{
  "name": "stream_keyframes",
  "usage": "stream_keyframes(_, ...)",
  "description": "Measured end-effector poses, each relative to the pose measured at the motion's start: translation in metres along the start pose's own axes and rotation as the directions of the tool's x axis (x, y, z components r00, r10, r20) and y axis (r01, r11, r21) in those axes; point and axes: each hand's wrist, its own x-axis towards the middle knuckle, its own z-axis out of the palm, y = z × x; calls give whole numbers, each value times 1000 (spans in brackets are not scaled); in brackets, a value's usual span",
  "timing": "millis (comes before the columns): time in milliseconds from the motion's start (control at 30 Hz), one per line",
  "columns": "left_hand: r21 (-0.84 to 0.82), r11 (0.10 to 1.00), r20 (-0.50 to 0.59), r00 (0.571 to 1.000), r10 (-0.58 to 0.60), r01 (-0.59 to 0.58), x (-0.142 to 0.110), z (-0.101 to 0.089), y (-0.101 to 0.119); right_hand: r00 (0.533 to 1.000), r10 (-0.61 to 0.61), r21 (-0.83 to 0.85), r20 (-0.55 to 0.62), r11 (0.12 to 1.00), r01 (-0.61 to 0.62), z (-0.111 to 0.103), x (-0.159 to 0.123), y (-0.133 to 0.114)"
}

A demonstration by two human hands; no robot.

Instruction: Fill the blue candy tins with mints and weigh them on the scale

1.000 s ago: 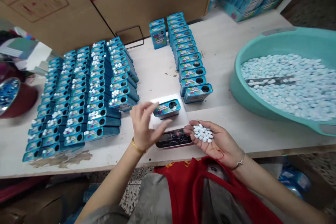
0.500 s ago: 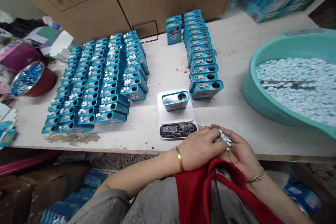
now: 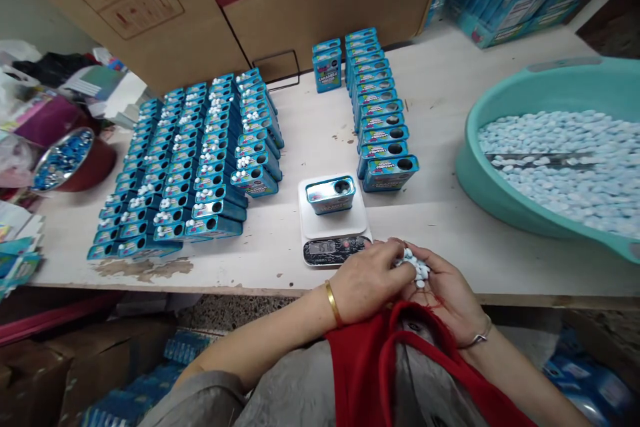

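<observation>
My right hand [image 3: 445,290] is cupped palm up at the table's front edge, holding a small pile of white candies [image 3: 417,270]. Over it bends my left hand [image 3: 367,273], its curled fingers closed at the candies; its fingertips are partly hidden. Just beyond, a white digital scale [image 3: 307,227] with a black display panel lies on the table. On its pan stands a blue candy tin [image 3: 330,195], upright, with a round opening at the right of its top and some white candy visible inside.
Rows of blue tins [image 3: 195,160] with white candies on many tops stand at left. Another row of tins [image 3: 383,117] stands behind the scale. A turquoise basin [image 3: 480,193] of white candies is at right, a metal bowl [image 3: 90,170] at far left, a large carton [image 3: 320,7] behind.
The view has shifted slightly. My hands stay together at the candies with only small finger movement. The tin remains on the scale.
</observation>
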Motion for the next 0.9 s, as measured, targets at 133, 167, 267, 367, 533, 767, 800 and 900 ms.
stream_keyframes(133, -10, 1000, -23, 1000, -17, 16, 0, -1, -6, 998, -57, -24, 4, 998, 57, 7, 3, 0)
stream_keyframes(167, -15, 1000, -36, 999, -22, 21, -1, -2, -8, 997, -74, -33, 21, 997, 75, 11, 4, 0)
stream_keyframes(267, -40, 998, -86, 995, -42, 39, 1, -9, -17, 992, -99, -52, 73, 993, 102, 24, 8, -2)
stream_keyframes(367, -35, 998, -122, 991, -61, 57, 4, -18, -27, 987, -137, -40, 82, 989, 140, 41, 11, -4)
stream_keyframes(533, -113, 992, -189, 979, -80, 59, 10, -39, -39, 976, -196, 2, 97, 980, 197, 64, 15, -7)
stream_keyframes(767, -263, 952, -408, 875, -259, 159, 19, -82, -69, 978, -197, 81, 64, 978, 192, 74, 15, -11)
stream_keyframes(800, -241, 953, -393, 879, -270, 185, 20, -85, -73, 979, -196, 79, 60, 978, 191, 73, 15, -12)
stream_keyframes(900, -205, 956, -342, 900, -271, 210, 21, -93, -80, 979, -197, 59, 56, 979, 194, 68, 13, -13)
